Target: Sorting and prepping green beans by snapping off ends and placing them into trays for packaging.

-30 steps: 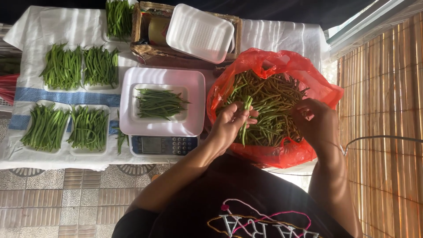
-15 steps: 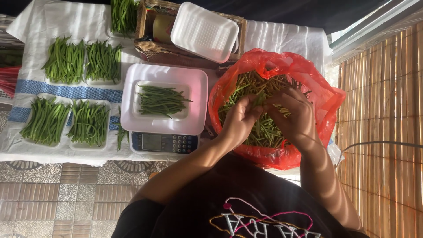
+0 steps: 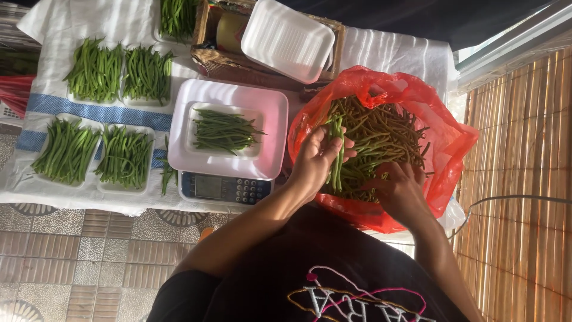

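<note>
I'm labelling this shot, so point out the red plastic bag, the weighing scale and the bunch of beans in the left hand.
red plastic bag (image 3: 456, 143), head view, right side wall of the bag.
weighing scale (image 3: 221, 188), head view, its display panel.
bunch of beans (image 3: 337, 149), head view, middle of the stalks above the palm.

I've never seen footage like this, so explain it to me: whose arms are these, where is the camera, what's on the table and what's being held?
There is no machine here. A person wears a camera on the head, and it looks down at their own two arms. The left hand holds a small bunch of green beans above a red plastic bag full of beans. The right hand digs into the beans in that bag. Beside the bag stands a digital scale with a white tray of beans on its platform. Further left, four filled trays lie on a white cloth. Behind the scale, an empty foam tray rests on a wicker basket.
</note>
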